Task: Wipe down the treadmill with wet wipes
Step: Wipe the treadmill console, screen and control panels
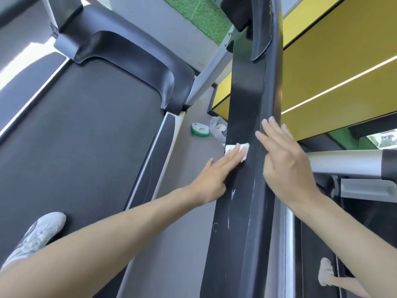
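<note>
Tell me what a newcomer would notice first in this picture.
The left hand presses a white wipe against a black treadmill rail at centre, with the right hand resting on the rail's other edge. Beyond, a green wipes pack lies on the grey floor; a yellow wall fills the upper right.

Grey floor (193, 151), yellow wall panels (343, 50) with a bright strip (343, 83), green turf (193, 14) beyond.

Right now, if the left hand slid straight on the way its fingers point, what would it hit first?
Probably the right hand, whose fingers lie just ahead on the black handrail, though depth is unclear. The left hand and its wipe point diagonally toward them.
</note>
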{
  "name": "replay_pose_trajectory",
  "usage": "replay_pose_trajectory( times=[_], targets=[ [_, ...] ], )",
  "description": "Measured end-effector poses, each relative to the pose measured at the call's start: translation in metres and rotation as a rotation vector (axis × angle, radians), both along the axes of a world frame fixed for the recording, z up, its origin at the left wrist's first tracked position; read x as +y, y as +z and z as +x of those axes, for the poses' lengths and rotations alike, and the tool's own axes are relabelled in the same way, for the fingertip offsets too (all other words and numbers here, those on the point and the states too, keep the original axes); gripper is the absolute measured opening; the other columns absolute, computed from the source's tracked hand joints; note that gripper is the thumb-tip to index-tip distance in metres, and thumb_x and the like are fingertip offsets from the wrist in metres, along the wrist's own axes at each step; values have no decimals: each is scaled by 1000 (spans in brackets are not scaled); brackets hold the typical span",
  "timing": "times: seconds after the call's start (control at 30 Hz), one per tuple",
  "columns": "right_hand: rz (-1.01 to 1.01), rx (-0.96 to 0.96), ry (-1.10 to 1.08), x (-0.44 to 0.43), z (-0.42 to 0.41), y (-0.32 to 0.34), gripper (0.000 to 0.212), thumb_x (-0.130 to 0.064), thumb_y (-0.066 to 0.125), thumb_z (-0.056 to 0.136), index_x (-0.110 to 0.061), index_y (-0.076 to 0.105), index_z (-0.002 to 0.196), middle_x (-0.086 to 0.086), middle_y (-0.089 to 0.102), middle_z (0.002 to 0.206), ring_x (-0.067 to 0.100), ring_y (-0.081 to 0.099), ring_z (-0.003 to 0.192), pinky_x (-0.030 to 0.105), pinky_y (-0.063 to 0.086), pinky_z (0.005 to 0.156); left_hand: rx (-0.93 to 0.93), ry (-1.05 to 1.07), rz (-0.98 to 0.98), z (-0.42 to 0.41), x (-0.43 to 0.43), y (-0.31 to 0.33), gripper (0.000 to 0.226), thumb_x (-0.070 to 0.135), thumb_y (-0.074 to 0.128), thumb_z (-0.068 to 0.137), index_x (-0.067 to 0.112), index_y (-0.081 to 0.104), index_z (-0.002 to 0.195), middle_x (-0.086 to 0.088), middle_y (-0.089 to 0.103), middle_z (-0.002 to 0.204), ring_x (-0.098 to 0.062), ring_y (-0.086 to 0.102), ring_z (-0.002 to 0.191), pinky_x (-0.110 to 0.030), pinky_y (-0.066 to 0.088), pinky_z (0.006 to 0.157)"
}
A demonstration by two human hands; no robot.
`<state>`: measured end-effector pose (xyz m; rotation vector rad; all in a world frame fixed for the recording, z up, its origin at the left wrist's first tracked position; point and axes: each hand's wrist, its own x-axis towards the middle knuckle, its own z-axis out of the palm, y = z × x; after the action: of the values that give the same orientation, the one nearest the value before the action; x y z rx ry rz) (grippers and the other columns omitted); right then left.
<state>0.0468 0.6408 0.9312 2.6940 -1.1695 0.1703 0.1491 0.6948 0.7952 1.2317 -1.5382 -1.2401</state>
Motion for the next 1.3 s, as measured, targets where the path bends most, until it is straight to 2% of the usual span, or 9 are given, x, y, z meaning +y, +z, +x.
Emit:
replay_pose_trajectory(
  times=[0.23,0.43,0.57,0.63,0.83,0.97,1.07,1.2,1.3],
  targets=[
    [-96,218,130,46,-25,-3,38,-11,42,88,9,66,110,23,60,124,34,52,124,45,38,106,161,61,45,4,-43,20,104,-10,23,58,30,8,153,11,3,160,-6,2,147,-48,4,120],
    [-108,153,88,47,-31,-18,36,0,43,84,13,62,113,28,54,129,39,47,127,47,35,106,64,37,-40,-5,-7,7,106,-12,23,60,38,0,150,19,-1,159,3,-2,144,-52,7,118],
    [-125,209,115,46,-33,-17,35,2,45,85,15,60,114,30,52,130,42,45,128,49,34,107,210,121,62,3,-74,30,101,-18,23,63,25,10,153,4,2,161,-10,0,147,-35,4,120],
    [-116,211,104,48,-32,-19,36,4,47,83,15,59,115,31,51,132,42,43,130,49,33,108,286,119,53,-1,-81,32,100,-21,23,63,20,12,154,0,4,161,-13,0,148,-40,3,121],
    [-80,149,102,47,-30,-19,36,9,50,77,17,59,111,33,51,129,45,44,128,49,32,108,49,69,-74,-7,-17,9,109,-19,25,60,35,1,151,16,-3,160,1,-5,145,-46,0,114],
    [-49,157,73,49,-30,-20,38,11,50,76,18,59,112,33,51,130,45,42,129,48,32,108,114,64,-31,9,-80,24,107,-10,22,56,33,4,153,10,0,161,-8,-2,147,-53,5,118],
    [-48,163,69,49,-28,-19,37,11,49,77,17,59,112,33,50,131,44,42,130,49,34,108,146,107,52,15,-108,42,105,-17,22,62,31,5,153,9,2,161,-12,2,148,-46,8,120],
    [-39,137,68,50,-28,-18,38,5,38,84,17,59,113,32,51,131,43,43,130,50,36,107,143,63,-167,-3,-58,26,101,-7,19,58,21,8,154,3,3,161,-10,1,147,-44,12,120],
    [-32,132,62,49,-28,-18,37,6,40,83,17,59,113,32,51,131,43,42,130,48,33,109,98,35,-203,-1,-41,4,103,-5,18,56,28,6,153,7,3,161,-9,1,147,-52,16,117]
  ],
)
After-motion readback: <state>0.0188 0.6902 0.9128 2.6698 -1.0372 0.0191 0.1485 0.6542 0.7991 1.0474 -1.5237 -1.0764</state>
